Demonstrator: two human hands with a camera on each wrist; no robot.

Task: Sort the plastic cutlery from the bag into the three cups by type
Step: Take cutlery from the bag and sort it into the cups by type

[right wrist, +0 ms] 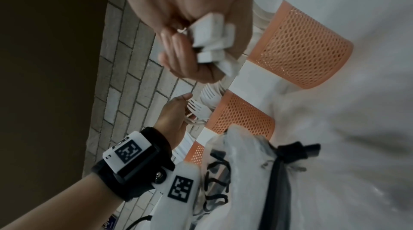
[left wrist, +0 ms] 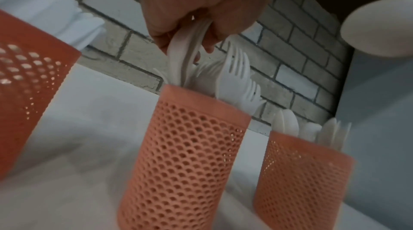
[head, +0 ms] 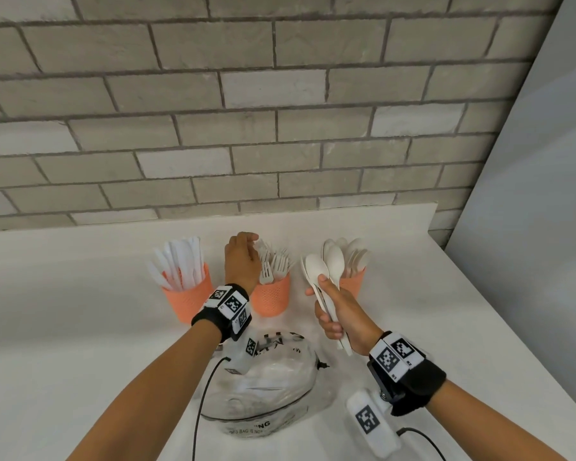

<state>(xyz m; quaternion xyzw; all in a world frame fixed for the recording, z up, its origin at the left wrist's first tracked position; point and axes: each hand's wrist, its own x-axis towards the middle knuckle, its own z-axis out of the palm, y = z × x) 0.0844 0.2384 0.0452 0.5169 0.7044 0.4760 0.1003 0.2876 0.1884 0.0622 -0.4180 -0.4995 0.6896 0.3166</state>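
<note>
Three orange perforated cups stand in a row by the wall: the knife cup (head: 187, 296), the fork cup (head: 270, 299) and the spoon cup (head: 355, 283). My left hand (head: 254, 249) hovers over the fork cup (left wrist: 185, 154) and pinches a few white forks (left wrist: 188, 52) whose lower ends reach into it. In front of the spoon cup (right wrist: 301, 48), my right hand (head: 330, 304) grips a bundle of white spoons (head: 326, 266) by their handles (right wrist: 212, 39), bowls up. The clear plastic bag (head: 266, 384) lies between my forearms with cutlery still inside.
The white counter (head: 80, 327) ends at a grey brick wall (head: 280, 128) right behind the cups. A white panel (head: 546, 227) closes off the right side. Cables from the wrist cameras trail beside the bag (right wrist: 245, 172).
</note>
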